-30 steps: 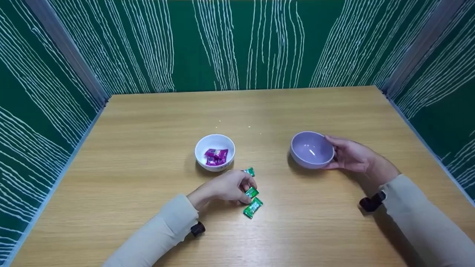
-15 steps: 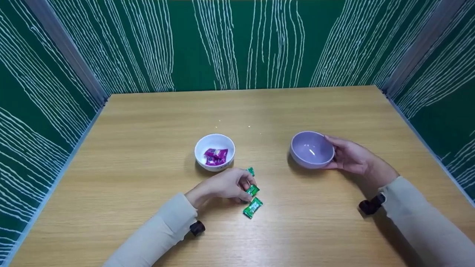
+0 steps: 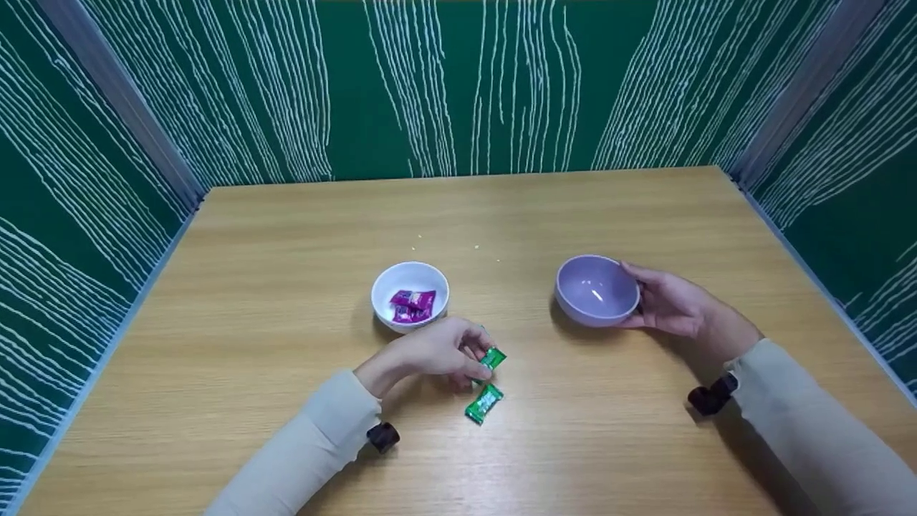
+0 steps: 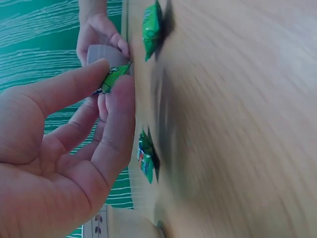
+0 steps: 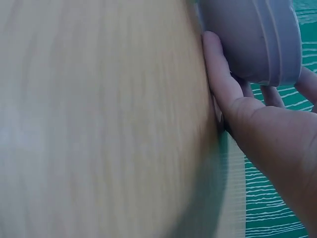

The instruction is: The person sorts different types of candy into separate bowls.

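Between thumb and index finger, my left hand (image 3: 438,350) pinches a green-wrapped candy (image 4: 113,78), raised a little off the table. Another green candy (image 3: 484,403) lies on the wood just in front of that hand. A third green candy (image 4: 145,156) rests near the white bowl in the left wrist view; the hand hides most of it in the head view. My right hand (image 3: 670,304) grips the right side of a lilac bowl (image 3: 597,290), thumb at the rim and fingers low around the wall. No contents show inside it.
A white bowl (image 3: 410,276) holding several purple-wrapped candies (image 3: 413,304) stands left of centre, right behind the left hand. Small pale crumbs dot the wooden table (image 3: 286,236) farther back. Green walls with white lines (image 3: 387,86) border the table's back and sides.
My left hand has picked the middle green candy up from the table and shifted it slightly away from the near one. The right hand and lilac bowl have stayed put.
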{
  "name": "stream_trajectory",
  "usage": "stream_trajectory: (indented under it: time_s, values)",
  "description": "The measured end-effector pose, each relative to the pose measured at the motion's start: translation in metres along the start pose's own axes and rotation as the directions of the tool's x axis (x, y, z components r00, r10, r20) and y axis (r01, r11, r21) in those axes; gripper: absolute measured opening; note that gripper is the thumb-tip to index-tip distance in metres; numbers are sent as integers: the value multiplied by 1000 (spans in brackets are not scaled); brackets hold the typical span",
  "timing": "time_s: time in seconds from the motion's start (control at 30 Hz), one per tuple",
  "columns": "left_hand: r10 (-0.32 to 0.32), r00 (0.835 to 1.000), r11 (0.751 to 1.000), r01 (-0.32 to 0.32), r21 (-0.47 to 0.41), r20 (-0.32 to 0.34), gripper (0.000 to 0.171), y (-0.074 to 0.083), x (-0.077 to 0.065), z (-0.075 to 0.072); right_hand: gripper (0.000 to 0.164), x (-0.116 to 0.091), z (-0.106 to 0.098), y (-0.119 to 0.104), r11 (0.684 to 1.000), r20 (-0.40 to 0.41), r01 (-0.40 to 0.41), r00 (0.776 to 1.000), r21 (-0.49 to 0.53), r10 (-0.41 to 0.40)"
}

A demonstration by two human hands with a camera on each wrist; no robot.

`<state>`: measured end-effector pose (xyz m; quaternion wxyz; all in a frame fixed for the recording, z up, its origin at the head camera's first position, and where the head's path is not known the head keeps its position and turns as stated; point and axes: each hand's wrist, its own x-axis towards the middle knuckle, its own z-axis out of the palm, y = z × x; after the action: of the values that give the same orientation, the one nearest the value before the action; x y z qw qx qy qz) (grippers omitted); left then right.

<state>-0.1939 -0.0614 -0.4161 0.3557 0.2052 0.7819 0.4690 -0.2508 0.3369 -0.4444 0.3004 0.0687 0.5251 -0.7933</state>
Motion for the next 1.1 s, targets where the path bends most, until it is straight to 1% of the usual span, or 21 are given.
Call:
stream_trajectory:
  time_s: [0.13,0.23,0.37,0.47,0.6,0.7,0.8,0.9,0.97,1.03,1.1]
  values:
    - [12,1000,999,-11,-31,16,22,2,1,0,45,0,0,-1,1000,17,3,1000,10,-3]
    - [29,999,999,-28,-38,22,22,4,3,0,53,-1,0,-2,1000,22,-3,1000,25,2]
    - [31,999,999,-30,-41,26,23,8,8,1,63,-2,-1,-3,1000,9,-15,1000,21,15]
    - [18,999,999,-17,-42,27,24,11,11,2,57,-2,-1,-2,1000,-7,-17,1000,18,17]
    - [6,1000,999,-4,-52,25,27,16,14,4,39,-1,-2,-2,1000,5,-9,1000,20,9]
    - [9,999,998,-6,-62,37,26,19,16,5,33,0,-1,-1,1000,23,-4,1000,15,4]
    - [9,998,998,-5,-60,63,22,22,19,6,36,0,-1,-1,1000,22,-2,1000,2,2]
    - [-1,997,998,6,-63,82,18,26,24,6,48,0,0,-1,1000,17,-2,1000,-9,3]
    - [-12,997,998,17,-58,81,18,31,28,6,54,1,0,-1,1000,15,-6,1000,-11,6]
    - [-15,997,998,19,-66,74,18,35,34,7,54,1,0,-1,1000,14,-10,1000,-12,10]
    - [-5,998,997,11,-78,65,18,40,40,8,48,0,-1,0,1000,8,-11,1000,-11,12]
